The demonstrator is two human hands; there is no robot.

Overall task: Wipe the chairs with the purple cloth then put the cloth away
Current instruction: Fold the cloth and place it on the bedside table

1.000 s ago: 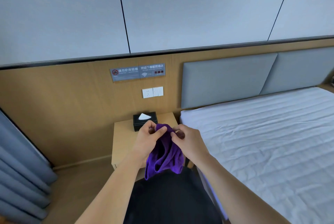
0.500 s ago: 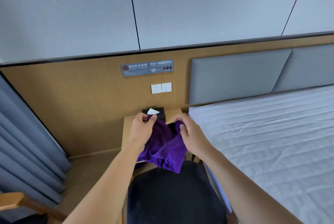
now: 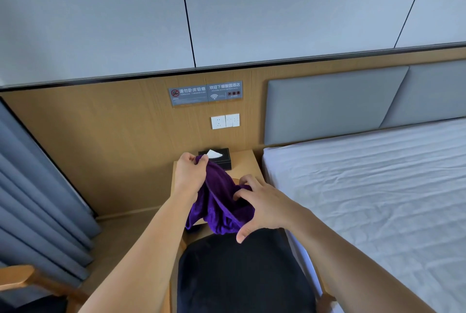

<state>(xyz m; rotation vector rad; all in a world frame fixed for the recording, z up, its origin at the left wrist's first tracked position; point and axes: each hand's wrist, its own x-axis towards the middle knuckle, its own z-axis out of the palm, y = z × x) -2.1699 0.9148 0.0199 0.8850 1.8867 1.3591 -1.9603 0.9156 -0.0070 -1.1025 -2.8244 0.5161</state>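
So the purple cloth (image 3: 219,199) is up in the air, held between both hands over the far edge of the dark chair seat (image 3: 242,275) and in front of the wooden nightstand (image 3: 248,161). Its long axis runs on a diagonal: the top corner points up and far-left, and the bulk drops toward the near-right.

The left hand (image 3: 187,174) is pinching that top corner between thumb and fingertips. The right hand (image 3: 262,208) has the bunched lower part, fingers over it and thumb spread underneath, so a loose grasp rather than a tight fist.

The cloth is deep violet and plush-looking. It's stretched into a ridge between the hands, with a couple of crumpled lobes hanging off the bottom.

Room-wise it's kinda tight. The bed (image 3: 365,186) edge runs right along the chair's right side, and the nightstand with a black tissue box (image 3: 222,158) is just beyond the cloth. There's bare floor to the left, out to the grey curtain (image 3: 37,199). A wooden armrest of another chair (image 3: 17,278) pokes in at the near-left corner.
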